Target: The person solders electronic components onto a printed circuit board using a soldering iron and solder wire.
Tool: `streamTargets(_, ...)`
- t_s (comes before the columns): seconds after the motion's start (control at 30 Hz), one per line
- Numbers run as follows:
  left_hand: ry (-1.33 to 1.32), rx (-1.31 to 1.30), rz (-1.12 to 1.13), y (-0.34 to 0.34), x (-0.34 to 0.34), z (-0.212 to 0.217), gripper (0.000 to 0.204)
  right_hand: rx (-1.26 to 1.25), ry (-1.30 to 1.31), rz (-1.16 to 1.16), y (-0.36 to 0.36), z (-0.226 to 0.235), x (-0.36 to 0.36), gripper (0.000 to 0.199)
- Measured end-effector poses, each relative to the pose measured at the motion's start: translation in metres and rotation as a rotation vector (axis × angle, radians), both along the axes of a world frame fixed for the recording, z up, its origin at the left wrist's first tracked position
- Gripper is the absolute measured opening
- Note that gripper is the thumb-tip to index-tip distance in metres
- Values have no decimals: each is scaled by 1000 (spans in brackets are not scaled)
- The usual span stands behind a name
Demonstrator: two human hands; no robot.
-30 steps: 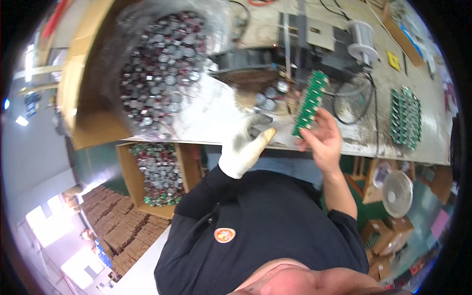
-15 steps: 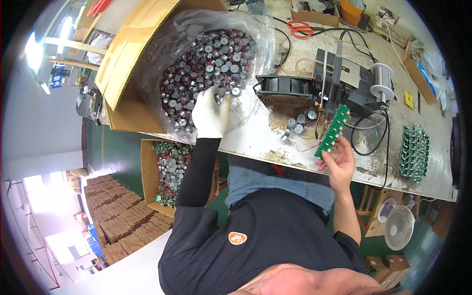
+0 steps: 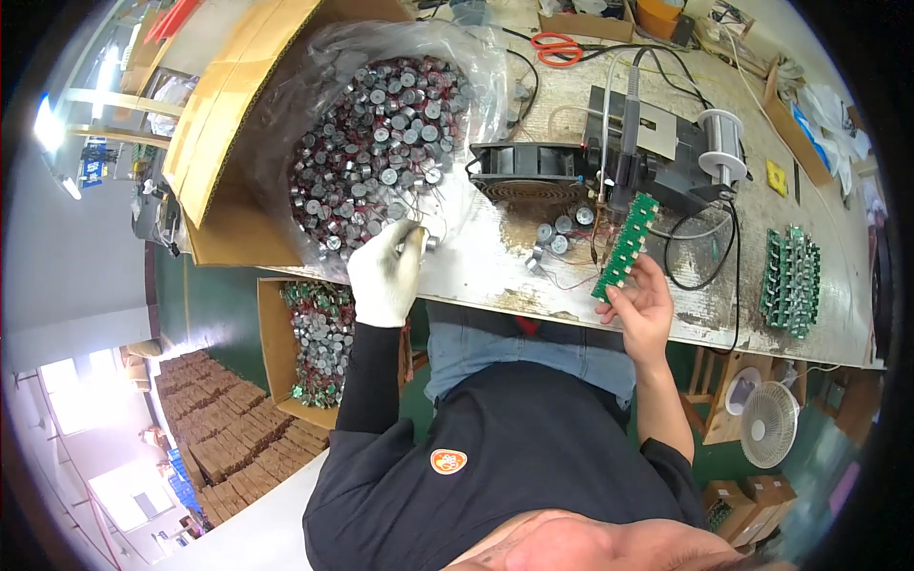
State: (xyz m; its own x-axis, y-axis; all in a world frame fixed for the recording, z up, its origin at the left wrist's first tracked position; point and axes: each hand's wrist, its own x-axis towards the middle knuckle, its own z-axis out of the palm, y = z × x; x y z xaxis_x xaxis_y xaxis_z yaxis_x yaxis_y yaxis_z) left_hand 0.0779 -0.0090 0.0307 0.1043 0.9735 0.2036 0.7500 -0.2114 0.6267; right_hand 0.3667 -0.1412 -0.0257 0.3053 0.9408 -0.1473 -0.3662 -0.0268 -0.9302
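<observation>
My left hand (image 3: 385, 276), in a white glove, pinches a small round metal component (image 3: 431, 244) with thin wires at the near edge of a heap. That heap of round metal components (image 3: 381, 143), with red wires among them, fills a clear plastic bag (image 3: 486, 90). Bare, my right hand (image 3: 644, 303) grips the lower end of a narrow green circuit board strip (image 3: 628, 246) with small pale parts along it. The strip is held tilted, its upper end close to the soldering device (image 3: 624, 143). A few loose round components (image 3: 560, 233) lie left of the strip.
A black fan (image 3: 528, 171) stands between bag and soldering device. Behind are a solder spool (image 3: 721, 143) and red-handled scissors (image 3: 557, 49). Stacked green boards (image 3: 790, 281) sit at the right. An open cardboard box (image 3: 276, 352) of parts stands below the table's left edge.
My left hand has drawn back from the heap toward the table's near edge, with a round component at its fingertips. My right hand still holds the board strip. The whole view has shifted slightly.
</observation>
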Motion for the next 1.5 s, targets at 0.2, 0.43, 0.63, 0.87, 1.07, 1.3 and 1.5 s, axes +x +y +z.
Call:
streamTargets(0.2,-609,-231,84,-23,12,-18,19,-15,-17,-4,1,0,0,52)
streamTargets(0.43,-1017,-322,158,-12,22,-22,35,-9,-5,-10,0,-1,0,52)
streamTargets(0.63,-995,-480,106,-31,53,-23,34,-14,7,17,-1,-1,2,51)
streamTargets(0.87,-903,-716,-171,-61,85,-16,27,-27,86,31,1,-1,2,52)
streamTargets(1.07,-874,-1038,-267,-67,102,-17,26,-21,111,42,4,2,3,55)
streamTargets(1.3,-799,-987,-300,-65,122,-37,23,-21,134,39,6,4,6,55)
streamTargets(1.5,-892,-1077,-200,-61,128,-40,14,21,171,17,10,5,5,54)
